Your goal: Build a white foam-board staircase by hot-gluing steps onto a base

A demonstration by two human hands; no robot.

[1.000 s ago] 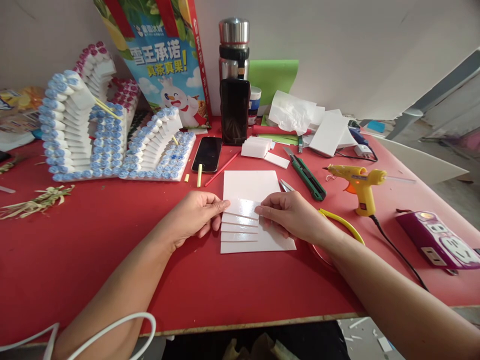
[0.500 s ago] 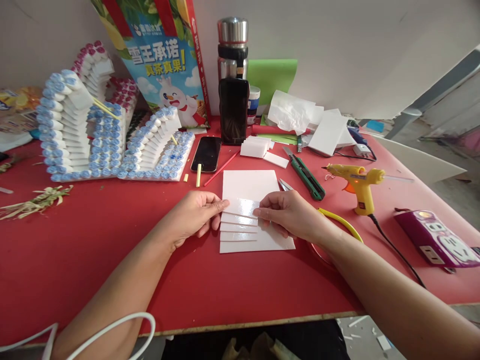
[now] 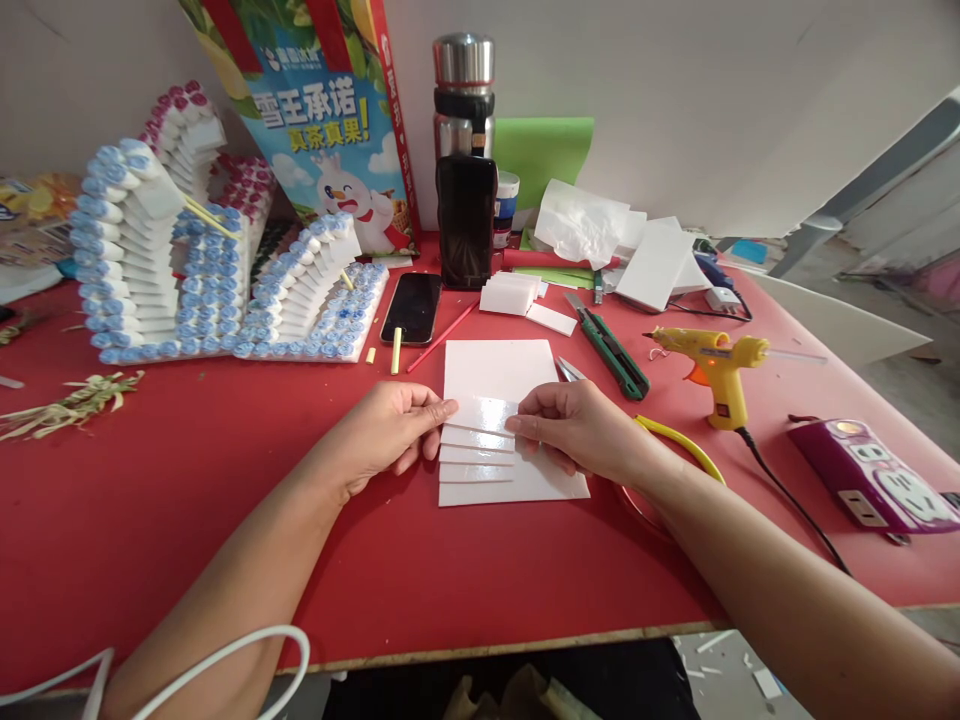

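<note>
A white foam-like board (image 3: 495, 370) lies flat on the red table in front of me. On its left half several glossy white strips (image 3: 478, 472) overlap like steps. The topmost strip (image 3: 480, 411) is pinched at its two ends: my left hand (image 3: 401, 425) closes thumb and fingers on the left end, my right hand (image 3: 577, 425) on the right end. Beneath my right hand, part of the board is hidden. Scissors (image 3: 682, 440) with yellow handles lie partly under my right wrist, blade tips showing beyond the hand.
A green utility knife (image 3: 613, 350), a yellow glue gun (image 3: 718, 370) and a purple power strip (image 3: 874, 475) lie to the right. Behind the board are a stack of white strips (image 3: 510, 293), a phone (image 3: 412, 308) and a steel flask (image 3: 463, 70). Blue-and-white stepped models (image 3: 135, 260) stand left.
</note>
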